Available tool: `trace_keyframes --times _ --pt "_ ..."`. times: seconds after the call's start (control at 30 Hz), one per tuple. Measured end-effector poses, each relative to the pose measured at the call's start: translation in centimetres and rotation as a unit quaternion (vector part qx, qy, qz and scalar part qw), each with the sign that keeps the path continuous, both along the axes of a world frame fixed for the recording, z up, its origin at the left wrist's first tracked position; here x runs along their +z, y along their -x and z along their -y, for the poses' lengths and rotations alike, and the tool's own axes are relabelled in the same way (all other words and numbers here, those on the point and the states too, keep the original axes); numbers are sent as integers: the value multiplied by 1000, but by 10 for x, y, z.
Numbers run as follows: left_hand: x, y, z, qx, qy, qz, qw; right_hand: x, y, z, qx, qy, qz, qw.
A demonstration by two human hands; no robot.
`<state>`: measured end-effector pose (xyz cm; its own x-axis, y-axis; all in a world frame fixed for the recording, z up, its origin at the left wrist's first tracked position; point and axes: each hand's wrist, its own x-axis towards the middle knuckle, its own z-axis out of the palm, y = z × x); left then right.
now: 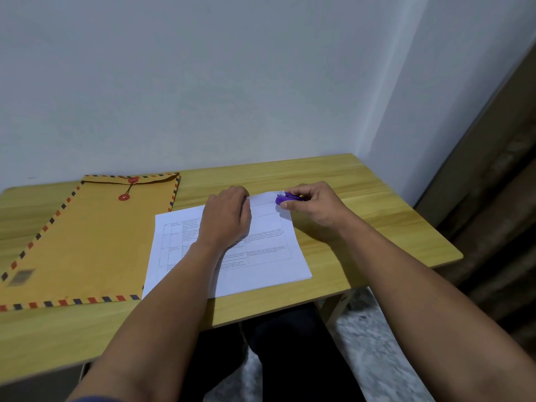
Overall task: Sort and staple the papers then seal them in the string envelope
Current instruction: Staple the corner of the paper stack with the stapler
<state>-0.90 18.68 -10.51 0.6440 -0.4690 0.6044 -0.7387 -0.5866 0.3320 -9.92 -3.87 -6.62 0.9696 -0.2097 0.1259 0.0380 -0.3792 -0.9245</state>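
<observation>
We list 1 wooden table (362, 181) set against a pale wall (232, 82), carrying the following items:

1 stack of printed papers (261, 265), lying flat near the table's front edge, tables of text on the top sheet, far corner at the right raised slightly.

1 purple stapler (285, 198), small, placed at that far right corner of the papers, its mouth on the sheet edge.

1 brown string envelope (87, 242), flat to the left of the papers, striped border, flap shut, 2 red buttons (124, 197) joined by a string; its right edge is just beside the stack.

We note 2 bare hands. Our left hand (226, 219) rests on the papers, knuckles up, fingers curled down onto the far edge. Our right hand (314, 203) is clamped around the stapler, thumb against its near side
</observation>
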Motion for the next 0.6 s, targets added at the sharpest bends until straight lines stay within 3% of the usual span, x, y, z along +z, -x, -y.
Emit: trace_keyframes --times 0.17,0.3,0.43,0.6 --pt "-1 -2 -1 3 -1 4 1000 2 -1 -3 -7 7 5 1000" --pt "-5 -5 2 -1 -7 3 1000 9 4 2 -1 32 -58 998" --pt "-13 -13 3 -4 -29 -6 1000 4 17 39 -78 83 -96 989" --pt "-22 -14 25 4 -60 -25 998 -9 49 100 -225 294 -183 911"
